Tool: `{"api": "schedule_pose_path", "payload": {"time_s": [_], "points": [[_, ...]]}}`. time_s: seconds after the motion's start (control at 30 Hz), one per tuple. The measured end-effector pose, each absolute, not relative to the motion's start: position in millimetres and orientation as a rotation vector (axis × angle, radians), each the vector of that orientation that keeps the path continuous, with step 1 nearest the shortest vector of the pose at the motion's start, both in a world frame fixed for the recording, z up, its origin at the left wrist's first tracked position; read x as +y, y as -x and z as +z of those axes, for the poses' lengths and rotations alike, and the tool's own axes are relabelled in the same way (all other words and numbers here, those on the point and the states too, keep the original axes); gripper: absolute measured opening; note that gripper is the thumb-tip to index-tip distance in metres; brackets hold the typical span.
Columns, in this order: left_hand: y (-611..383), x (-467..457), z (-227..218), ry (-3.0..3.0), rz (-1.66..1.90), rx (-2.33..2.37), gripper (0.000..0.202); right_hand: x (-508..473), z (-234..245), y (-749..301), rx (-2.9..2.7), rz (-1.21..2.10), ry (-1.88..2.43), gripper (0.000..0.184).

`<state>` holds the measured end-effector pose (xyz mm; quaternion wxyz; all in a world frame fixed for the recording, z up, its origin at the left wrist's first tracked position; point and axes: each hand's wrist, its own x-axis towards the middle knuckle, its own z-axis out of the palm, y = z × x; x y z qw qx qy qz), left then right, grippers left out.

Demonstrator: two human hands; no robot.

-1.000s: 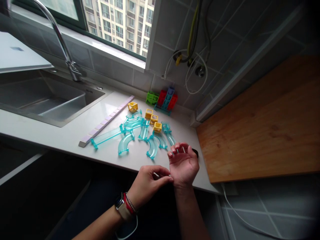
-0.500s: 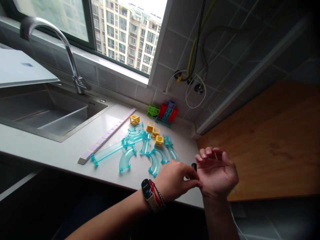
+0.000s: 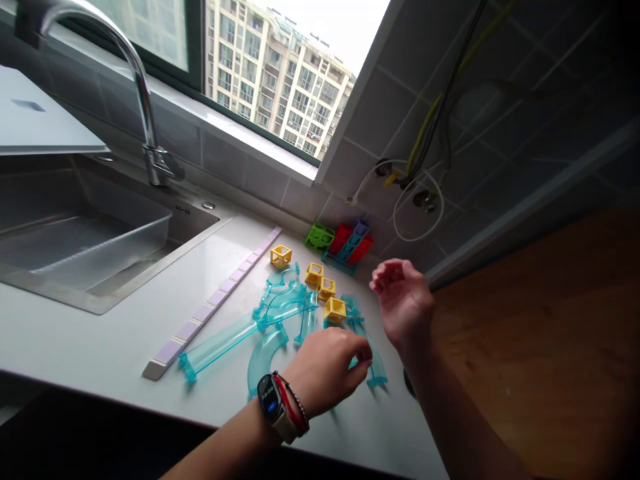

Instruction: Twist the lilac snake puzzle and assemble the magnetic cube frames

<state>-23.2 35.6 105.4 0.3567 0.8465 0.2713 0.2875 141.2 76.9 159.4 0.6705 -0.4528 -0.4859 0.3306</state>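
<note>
My left hand (image 3: 333, 367), with a watch (image 3: 271, 397) and red and beaded bands at the wrist, hovers over clear teal toy track pieces. Its thumb and index finger curl together, with nothing visible in them. Farther right, my right hand (image 3: 405, 303) is raised, palm turned inward and fingers loosely bent, holding nothing I can see. Below my left hand, a curved track piece (image 3: 265, 357) is partly covered. A long straight track (image 3: 223, 347) reaches left. Several yellow cube frames (image 3: 335, 309) stand behind the tracks. Part of another straight track (image 3: 373, 360) shows between my hands.
A lilac-and-white strip (image 3: 215, 297) lies along the counter (image 3: 120, 343). Green blocks (image 3: 320, 237) and red blocks (image 3: 360, 248) stand against the wall. At left are a sink (image 3: 115, 303) and faucet (image 3: 145, 113); cables (image 3: 435, 127) hang at right, near a wooden panel (image 3: 540, 347).
My hands have parted: the left came away from the right wrist and sits over the tracks, the right rose and moved left. The camera view has shifted.
</note>
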Motion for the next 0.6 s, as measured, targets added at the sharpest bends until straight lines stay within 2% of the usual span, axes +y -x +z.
{"api": "schedule_pose_path", "payload": {"time_s": [0.1, 0.27, 0.43, 0.6], "points": [[30, 43, 98, -2.214, 0.741, 0.703, 0.024, 156, 149, -135, -1.58, 0.453, 1.448, 0.033], [37, 45, 91, -2.231, 0.721, 0.679, 0.021, 268, 118, -129, -1.889, 0.309, 1.718, 0.011], [42, 42, 92, -2.289, 0.682, 0.653, 0.019, 310, 84, -136, -2.037, 0.174, 1.979, 0.038], [42, 41, 90, -2.299, 0.671, 0.666, 0.018, 324, 61, -141, -2.028, 0.086, 2.146, 0.044]]}}
